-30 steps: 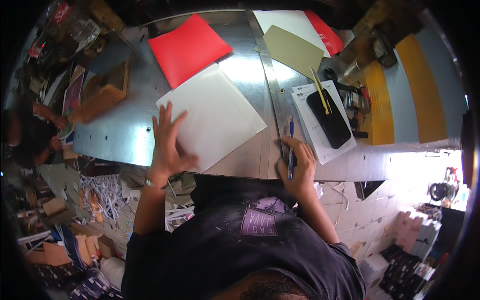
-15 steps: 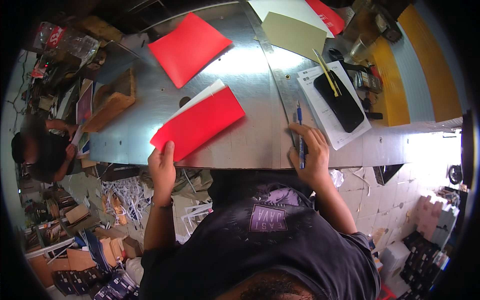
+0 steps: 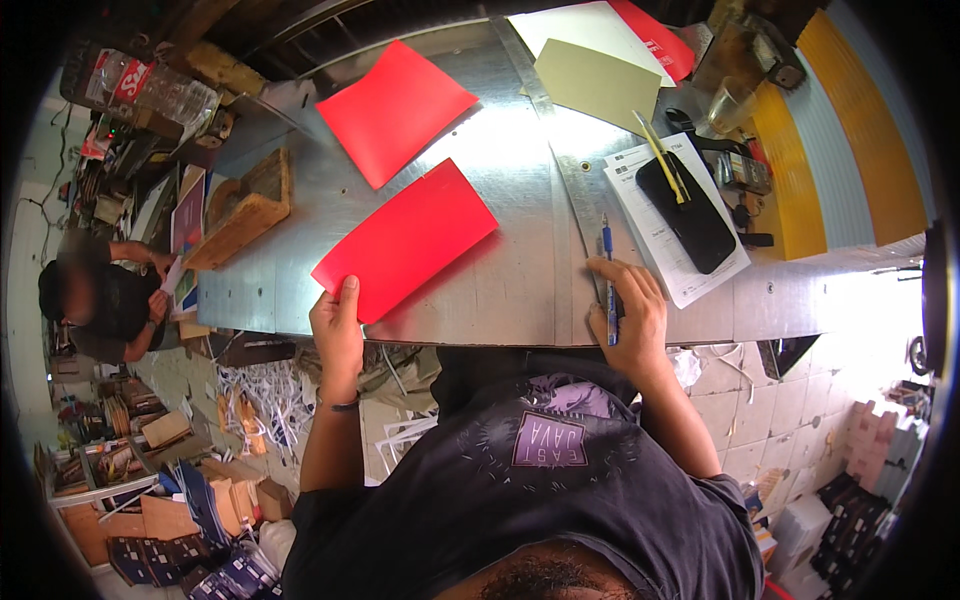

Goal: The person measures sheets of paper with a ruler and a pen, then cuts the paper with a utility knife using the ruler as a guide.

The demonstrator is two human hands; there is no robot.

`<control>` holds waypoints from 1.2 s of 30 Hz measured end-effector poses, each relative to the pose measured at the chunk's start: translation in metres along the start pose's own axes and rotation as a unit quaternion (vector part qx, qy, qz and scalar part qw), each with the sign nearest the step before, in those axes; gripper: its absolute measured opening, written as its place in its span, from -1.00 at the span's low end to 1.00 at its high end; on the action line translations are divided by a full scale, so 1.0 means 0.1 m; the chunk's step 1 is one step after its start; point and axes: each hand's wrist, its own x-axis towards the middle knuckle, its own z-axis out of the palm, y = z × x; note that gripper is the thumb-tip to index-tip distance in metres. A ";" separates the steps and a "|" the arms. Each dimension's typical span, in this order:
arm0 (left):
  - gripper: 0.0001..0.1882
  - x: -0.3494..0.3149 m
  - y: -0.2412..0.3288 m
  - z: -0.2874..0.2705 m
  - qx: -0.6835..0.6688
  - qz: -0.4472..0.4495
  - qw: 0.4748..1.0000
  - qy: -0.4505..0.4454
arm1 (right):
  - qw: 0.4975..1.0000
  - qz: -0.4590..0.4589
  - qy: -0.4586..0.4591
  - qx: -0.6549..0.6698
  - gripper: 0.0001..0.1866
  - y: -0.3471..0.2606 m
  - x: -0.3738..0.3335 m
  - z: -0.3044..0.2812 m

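Observation:
My left hand [image 3: 338, 325] pinches the near left corner of a red paper piece [image 3: 410, 240], thumb on top, at the table's front edge. The piece looks like a folder or folded card, tilted on the metal table. Beyond it lies a second red sheet [image 3: 395, 112], its edges slightly curled. To the right, my right hand [image 3: 636, 315] rests near the table edge with its fingers curled around a blue pen [image 3: 607, 240]. The pen's tip points away from me. Next to that hand, a black phone [image 3: 685, 225] lies on printed white papers [image 3: 688, 292], with a yellow cutter knife [image 3: 668, 160] across the phone.
A metal strip [image 3: 570, 180] crosses the table [image 3: 470, 310]. Olive card [image 3: 600, 85] and white paper lie at the back, near a plastic cup [image 3: 728, 105]. Yellow and blue-grey stacks [image 3: 790, 180] stand right. A wooden holder [image 3: 245, 215] stands left; beyond it another person [image 3: 100, 300] handles paper.
The white paper that stuck out behind the red piece is now covered by it. The whole view has shifted slightly; my right hand stays at the pen.

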 end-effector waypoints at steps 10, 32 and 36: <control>-0.64 -0.06 0.06 0.09 0.023 0.024 0.999 0.010 | 1.000 0.010 -0.005 -0.006 -0.40 -0.01 0.01 -0.01; -0.68 -0.01 0.06 0.05 -0.102 -0.039 0.994 0.005 | 1.000 0.004 -0.006 -0.009 -0.38 -0.02 0.00 0.01; -0.73 0.01 0.16 0.02 -0.128 -0.030 0.991 0.002 | 1.000 0.002 -0.010 -0.009 -0.39 -0.01 0.00 0.01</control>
